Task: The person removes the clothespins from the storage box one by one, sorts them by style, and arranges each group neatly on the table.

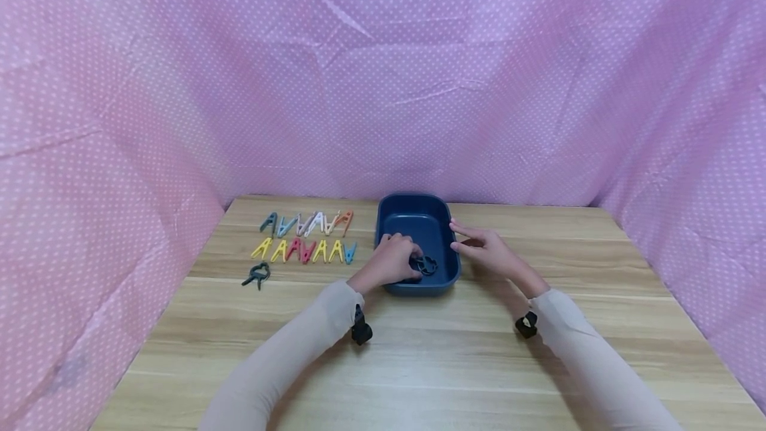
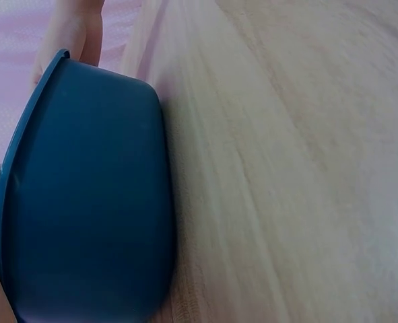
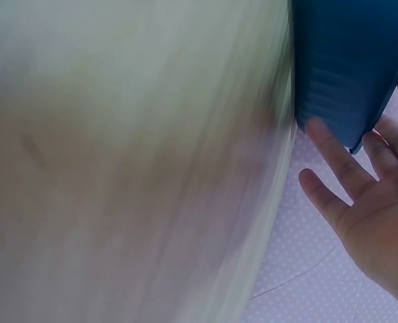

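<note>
A dark blue plastic bin (image 1: 419, 290) stands near the back of the table. My left hand (image 1: 391, 259) reaches over its left side into it, thumb and fingers curled about a dark looped clip (image 1: 427, 265) low inside the bin. The fingers hide part of that clip, and the left wrist view shows mainly the bin's outer wall (image 2: 91, 188). At the bin's right side is my right hand (image 1: 487, 251), its fingers extended; in the right wrist view a fingertip (image 3: 316, 126) touches the outside of the bin.
To the bin's left lie two rows of clothespins, including a yellow clothespin (image 1: 262, 248), a red one (image 1: 308, 252) and an orange one (image 1: 344, 219). Nearer sits another dark looped clip (image 1: 258, 274). Pink dotted cloth (image 1: 383, 98) hangs around the wooden table (image 1: 431, 364).
</note>
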Demonstrator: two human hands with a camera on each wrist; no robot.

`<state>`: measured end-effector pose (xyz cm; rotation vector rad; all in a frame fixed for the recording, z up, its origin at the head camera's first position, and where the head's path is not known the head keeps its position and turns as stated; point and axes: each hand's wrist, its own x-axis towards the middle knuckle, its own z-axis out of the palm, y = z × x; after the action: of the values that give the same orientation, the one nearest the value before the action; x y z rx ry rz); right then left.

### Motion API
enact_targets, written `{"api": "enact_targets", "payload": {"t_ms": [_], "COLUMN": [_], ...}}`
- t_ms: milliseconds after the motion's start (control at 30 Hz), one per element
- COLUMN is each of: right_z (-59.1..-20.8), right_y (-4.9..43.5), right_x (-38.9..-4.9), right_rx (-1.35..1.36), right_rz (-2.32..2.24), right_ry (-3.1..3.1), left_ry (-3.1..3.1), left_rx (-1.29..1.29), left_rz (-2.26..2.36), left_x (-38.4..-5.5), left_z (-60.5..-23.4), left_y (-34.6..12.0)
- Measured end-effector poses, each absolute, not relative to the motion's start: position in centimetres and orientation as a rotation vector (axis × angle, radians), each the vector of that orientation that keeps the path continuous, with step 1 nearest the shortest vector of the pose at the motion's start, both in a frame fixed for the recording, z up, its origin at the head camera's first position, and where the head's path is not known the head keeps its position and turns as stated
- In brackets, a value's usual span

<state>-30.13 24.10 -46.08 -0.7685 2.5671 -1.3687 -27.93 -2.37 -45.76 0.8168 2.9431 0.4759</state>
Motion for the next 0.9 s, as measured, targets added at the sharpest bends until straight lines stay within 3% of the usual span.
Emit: {"api": "enact_targets", "payload": {"t_ms": [900], "right_z": [-45.22], "right_y": [24.11], "right_x": [-30.39], "right_rx": [-0.79], "right_rz": [-1.311], "right_ry": [2.582], "left_ry": [2.99], "left_rx": [0.778], "left_rz": [0.461], "left_x": [-27.76], "left_z": [-45.56], "left_y": [-2.26]}}
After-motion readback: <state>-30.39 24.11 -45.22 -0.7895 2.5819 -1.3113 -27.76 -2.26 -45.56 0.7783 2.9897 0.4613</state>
